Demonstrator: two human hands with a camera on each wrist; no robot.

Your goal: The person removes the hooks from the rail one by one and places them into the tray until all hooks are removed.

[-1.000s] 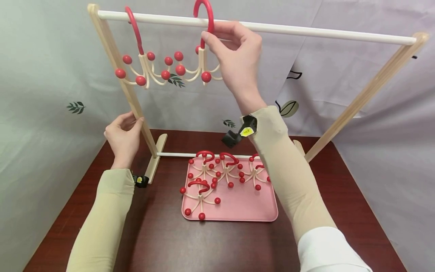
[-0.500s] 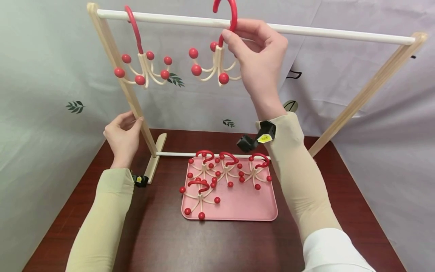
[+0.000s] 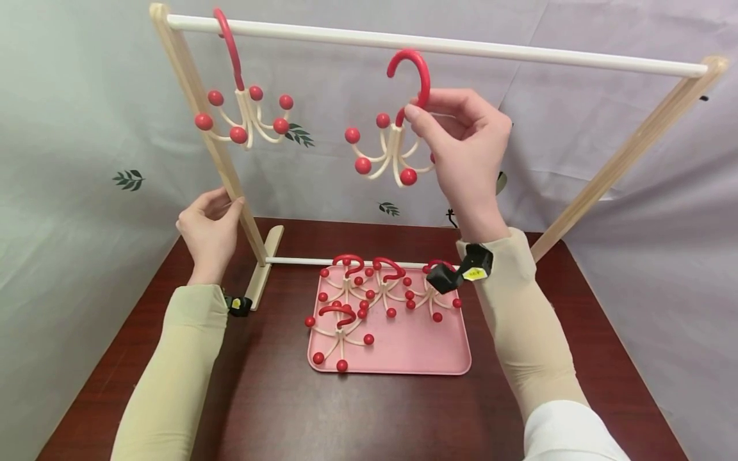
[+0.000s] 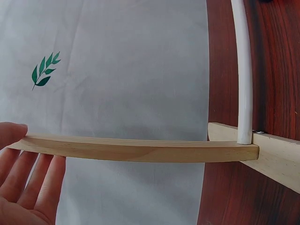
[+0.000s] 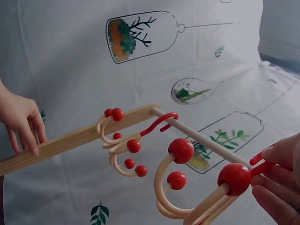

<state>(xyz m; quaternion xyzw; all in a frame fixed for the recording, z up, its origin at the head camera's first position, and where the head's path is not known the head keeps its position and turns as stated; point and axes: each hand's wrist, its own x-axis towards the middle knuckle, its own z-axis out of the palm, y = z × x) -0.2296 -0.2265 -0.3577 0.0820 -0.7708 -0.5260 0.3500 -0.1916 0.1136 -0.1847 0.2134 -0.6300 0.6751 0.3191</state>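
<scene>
My right hand (image 3: pixel 469 137) pinches the red hook of a small pale hanger (image 3: pixel 394 153) whose curved arms end in red balls. The hook's top lies just below the white bar (image 3: pixel 490 51) in the head view, apart from it. On that bar, towards its left end, another such hanger (image 3: pixel 246 118) hangs by its red hook. My left hand (image 3: pixel 210 227) holds the left wooden post (image 3: pixel 221 166) of the rack. In the left wrist view, the thumb is on one side of the post (image 4: pixel 140 149) and the fingers on the other.
Several more hangers lie on a pink tray (image 3: pixel 415 352) on the dark red-brown table (image 3: pixel 277 410). One sticks out over the tray's left edge. A lower white rod (image 3: pixel 300 261) runs behind the tray. The right wooden post (image 3: pixel 623 160) stands at the right.
My right hand has carried its hanger rightwards along the bar and then down, so the hook is now lower than the bar. The left hand stays on the post.
</scene>
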